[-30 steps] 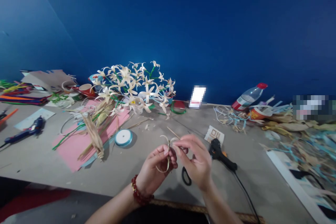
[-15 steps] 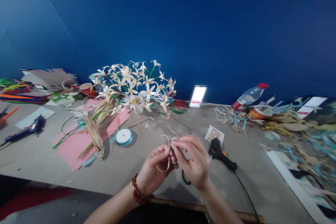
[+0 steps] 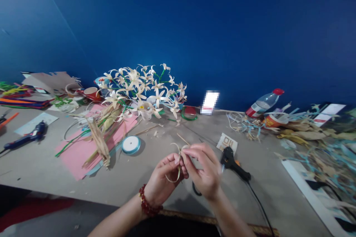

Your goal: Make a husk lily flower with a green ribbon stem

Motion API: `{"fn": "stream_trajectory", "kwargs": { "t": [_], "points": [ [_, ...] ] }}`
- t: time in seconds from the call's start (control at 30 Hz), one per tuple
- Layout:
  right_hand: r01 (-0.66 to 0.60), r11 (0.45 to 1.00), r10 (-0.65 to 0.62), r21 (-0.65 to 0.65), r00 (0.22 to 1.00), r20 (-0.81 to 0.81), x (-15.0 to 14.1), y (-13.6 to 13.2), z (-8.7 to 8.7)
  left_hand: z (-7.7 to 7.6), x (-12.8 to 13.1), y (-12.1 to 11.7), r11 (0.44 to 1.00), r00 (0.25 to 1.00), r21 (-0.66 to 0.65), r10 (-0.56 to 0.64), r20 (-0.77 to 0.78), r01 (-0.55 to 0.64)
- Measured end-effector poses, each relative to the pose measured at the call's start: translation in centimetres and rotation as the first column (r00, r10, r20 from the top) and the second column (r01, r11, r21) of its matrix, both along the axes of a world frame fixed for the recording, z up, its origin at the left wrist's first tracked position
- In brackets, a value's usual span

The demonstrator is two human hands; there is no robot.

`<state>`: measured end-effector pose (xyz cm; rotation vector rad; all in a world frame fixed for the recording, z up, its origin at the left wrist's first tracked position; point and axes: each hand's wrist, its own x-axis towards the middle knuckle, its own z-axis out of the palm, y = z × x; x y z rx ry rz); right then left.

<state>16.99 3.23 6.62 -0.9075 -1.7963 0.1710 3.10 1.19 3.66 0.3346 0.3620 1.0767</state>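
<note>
A small flower of pale curled strips (image 3: 174, 180) is held between my two hands, low in the middle of the view. My left hand (image 3: 167, 172), with a red bead bracelet at the wrist, pinches it from the left. Thumb and forefinger of my right hand (image 3: 205, 170) close on its upper part from the right. The fingertips hide most of its centre. A black glue gun (image 3: 235, 163) lies on the table just right of my right hand. The handle loop of a dark tool (image 3: 196, 189) shows partly beneath that hand.
Finished white flowers (image 3: 144, 90) on green stems stand against the blue wall. A ribbon spool (image 3: 131, 144), pink paper (image 3: 75, 161) with dried husks, and a blue glue gun (image 3: 26, 137) lie left. A bottle (image 3: 264, 103), tangled strips and a white power strip (image 3: 308, 196) are at right.
</note>
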Motion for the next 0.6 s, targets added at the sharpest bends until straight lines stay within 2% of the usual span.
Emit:
{"fn": "stream_trajectory", "kwargs": {
  "t": [0.4, 0.5, 0.6],
  "points": [
    [0.001, 1.0, -0.001, 0.021, 1.0, 0.019, 0.11, -0.03, -0.27, 0.15, -0.11, -0.07, 1.0, 1.0, -0.014, 0.014, -0.016, -0.014],
    [0.025, 0.999, -0.024, 0.036, 1.0, -0.02, 0.28, -0.33, -0.58, -0.11, -0.04, -0.14, 0.998, 0.997, 0.034, 0.045, -0.055, -0.044],
    [0.018, 0.999, -0.014, 0.045, 0.996, -0.088, 0.26, -0.79, -0.75, -0.26, -0.02, -0.21, 0.986, 0.98, 0.118, 0.137, -0.141, -0.121]
  ]
}}
